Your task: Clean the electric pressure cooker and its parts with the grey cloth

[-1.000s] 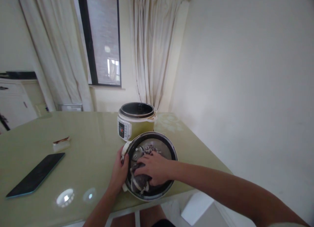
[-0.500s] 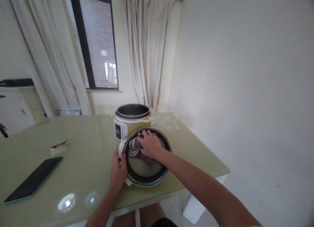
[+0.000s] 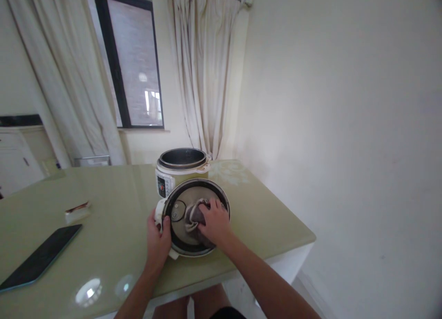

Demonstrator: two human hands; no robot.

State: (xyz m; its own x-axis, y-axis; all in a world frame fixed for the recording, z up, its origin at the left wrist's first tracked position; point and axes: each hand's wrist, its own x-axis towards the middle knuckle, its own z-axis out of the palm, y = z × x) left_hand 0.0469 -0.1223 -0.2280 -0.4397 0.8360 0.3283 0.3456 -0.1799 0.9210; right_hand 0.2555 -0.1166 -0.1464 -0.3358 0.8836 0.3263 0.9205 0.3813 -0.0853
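Observation:
A round pressure cooker lid [image 3: 185,236] is tilted up at the near side of the table, its metal inner face and black seal turned toward me. My left hand [image 3: 159,238] grips the lid's left edge by the white handle, thumb over the rim. Bunched under my right hand [image 3: 217,221] is a grey cloth [image 3: 195,216] with pale stripes, pressed against the right part of the inner face. Behind the lid stands the white and green cooker [image 3: 183,171], uncovered, with a control panel on its front left; the lid hides its lower front.
A dark tablet [image 3: 41,254] lies at the left of the pale green table [image 3: 113,217]. Beyond it is a small clear packet [image 3: 77,212]. A wall [image 3: 328,125] runs along the right side, and curtains [image 3: 203,70] hang behind the table.
My right hand has moved the cloth from the upper part of the lid toward its lower right, uncovering the valve area at upper left. My left hand keeps its hold; the view has shifted slightly.

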